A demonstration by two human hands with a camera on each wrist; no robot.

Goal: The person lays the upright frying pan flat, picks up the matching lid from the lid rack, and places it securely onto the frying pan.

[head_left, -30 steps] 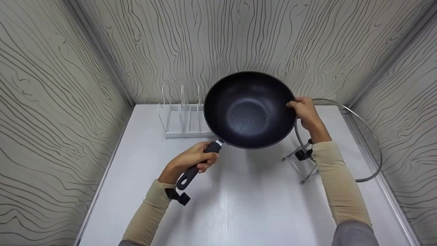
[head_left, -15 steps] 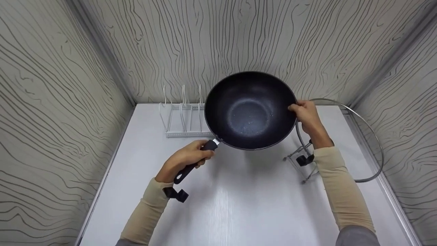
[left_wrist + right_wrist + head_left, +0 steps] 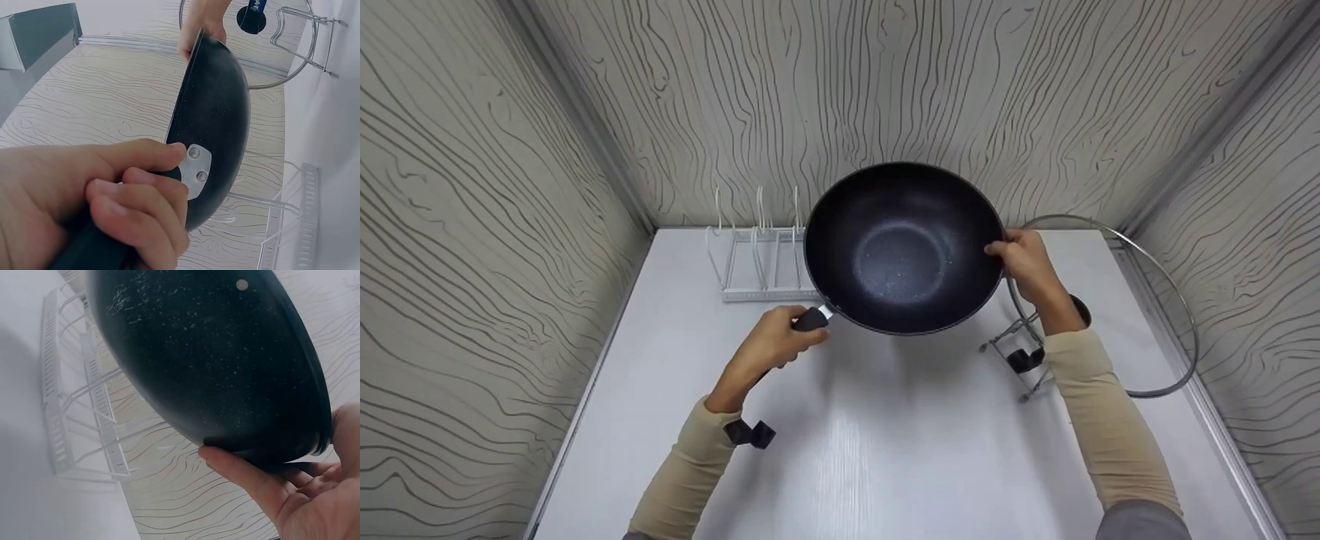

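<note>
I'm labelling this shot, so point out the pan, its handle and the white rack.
Pan (image 3: 900,262): head view, inside base.
Handle (image 3: 810,320): head view, exposed black part.
White rack (image 3: 769,295): head view, front rail.

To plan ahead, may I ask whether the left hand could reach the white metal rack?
Probably not: the left hand grips the black handle of the round black pan, which partly hides the rack.

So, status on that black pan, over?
Left grip: around handle. Right grip: on rim. Black pan: held above table. Head view: white rack partly hidden by pan.
</note>
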